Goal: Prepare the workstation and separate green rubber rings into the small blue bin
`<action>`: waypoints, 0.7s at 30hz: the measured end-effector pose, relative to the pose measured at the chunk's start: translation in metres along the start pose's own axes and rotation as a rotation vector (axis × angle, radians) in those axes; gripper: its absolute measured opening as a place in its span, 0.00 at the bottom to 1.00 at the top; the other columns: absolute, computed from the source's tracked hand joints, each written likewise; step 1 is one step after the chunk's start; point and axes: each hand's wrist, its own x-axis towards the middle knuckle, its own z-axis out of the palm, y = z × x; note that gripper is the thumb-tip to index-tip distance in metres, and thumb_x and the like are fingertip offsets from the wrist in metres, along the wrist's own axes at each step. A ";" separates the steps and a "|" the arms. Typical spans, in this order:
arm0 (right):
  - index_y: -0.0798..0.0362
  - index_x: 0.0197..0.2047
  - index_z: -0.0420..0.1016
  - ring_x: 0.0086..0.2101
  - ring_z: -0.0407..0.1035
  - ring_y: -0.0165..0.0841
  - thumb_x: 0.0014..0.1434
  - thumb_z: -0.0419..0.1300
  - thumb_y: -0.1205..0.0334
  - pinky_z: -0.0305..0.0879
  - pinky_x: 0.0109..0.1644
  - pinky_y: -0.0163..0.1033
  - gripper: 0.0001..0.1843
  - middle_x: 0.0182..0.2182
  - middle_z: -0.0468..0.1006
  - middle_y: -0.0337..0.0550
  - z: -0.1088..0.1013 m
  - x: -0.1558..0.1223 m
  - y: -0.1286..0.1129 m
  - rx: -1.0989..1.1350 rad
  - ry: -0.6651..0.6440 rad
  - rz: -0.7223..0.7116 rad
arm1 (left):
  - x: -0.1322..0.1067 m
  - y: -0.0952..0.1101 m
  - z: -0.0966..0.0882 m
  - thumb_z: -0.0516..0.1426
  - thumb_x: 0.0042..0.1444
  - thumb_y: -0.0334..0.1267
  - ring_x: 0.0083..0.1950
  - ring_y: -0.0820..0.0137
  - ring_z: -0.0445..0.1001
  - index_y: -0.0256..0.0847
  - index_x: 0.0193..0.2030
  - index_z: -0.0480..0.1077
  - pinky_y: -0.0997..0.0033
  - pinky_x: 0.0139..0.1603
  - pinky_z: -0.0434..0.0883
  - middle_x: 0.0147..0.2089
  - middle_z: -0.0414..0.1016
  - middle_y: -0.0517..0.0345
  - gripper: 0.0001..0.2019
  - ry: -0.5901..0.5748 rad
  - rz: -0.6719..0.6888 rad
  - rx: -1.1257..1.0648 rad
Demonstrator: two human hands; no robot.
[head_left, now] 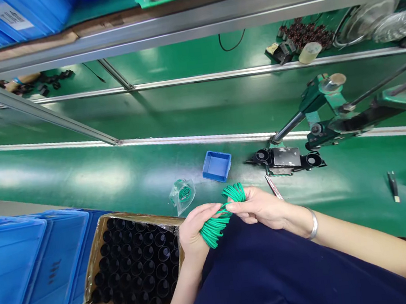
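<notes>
A bundle of thin green rings or cord (214,230) is held between my two hands, close in front of my body. My left hand (194,228) is closed round its lower left part. At the upper right end, my right hand (254,206) pinches the bundle near its narrow middle, with loops standing out above the fingers. Whether the strands are separate rings or one cord I cannot tell. Just beyond my left hand lies a clear plastic bag (180,201) with more green loops in it. A small blue tray (222,156) sits on the green bench beyond my hands.
An open cardboard box (91,273) of black cylinders stands at the left, beside large blue crates (19,268). A green press-like machine (317,105) with a black fixture (285,157) stands at the right. Tweezers (392,185) lie farther right. A metal shelf frame (185,28) crosses above.
</notes>
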 end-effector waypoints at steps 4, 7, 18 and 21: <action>0.55 0.28 0.68 0.20 0.41 0.20 0.47 0.74 0.52 0.35 0.22 0.32 0.22 0.18 0.54 0.26 0.004 -0.002 0.002 0.051 0.025 0.016 | -0.003 0.001 0.000 0.61 0.58 0.29 0.44 0.66 0.81 0.47 0.46 0.81 0.66 0.48 0.79 0.45 0.82 0.55 0.12 0.017 -0.081 -0.132; 0.56 0.34 0.71 0.20 0.44 0.20 0.49 0.74 0.50 0.33 0.21 0.32 0.21 0.19 0.59 0.28 0.005 -0.004 0.005 0.040 0.045 0.028 | -0.009 0.000 -0.001 0.63 0.57 0.33 0.44 0.64 0.80 0.43 0.41 0.81 0.63 0.49 0.79 0.43 0.82 0.54 0.07 0.048 -0.175 -0.160; 0.56 0.35 0.73 0.19 0.47 0.20 0.49 0.74 0.50 0.36 0.19 0.30 0.21 0.18 0.64 0.30 0.023 -0.006 0.017 -0.011 0.055 -0.012 | -0.026 0.006 -0.019 0.64 0.56 0.35 0.40 0.67 0.79 0.46 0.44 0.81 0.67 0.43 0.75 0.39 0.81 0.57 0.09 0.083 -0.111 0.113; 0.57 0.35 0.75 0.16 0.49 0.19 0.52 0.71 0.48 0.36 0.17 0.30 0.21 0.18 0.68 0.33 0.024 -0.004 0.015 -0.037 0.096 -0.017 | -0.034 0.009 -0.022 0.64 0.56 0.37 0.40 0.66 0.79 0.45 0.41 0.81 0.65 0.44 0.75 0.38 0.82 0.57 0.07 0.137 -0.177 0.076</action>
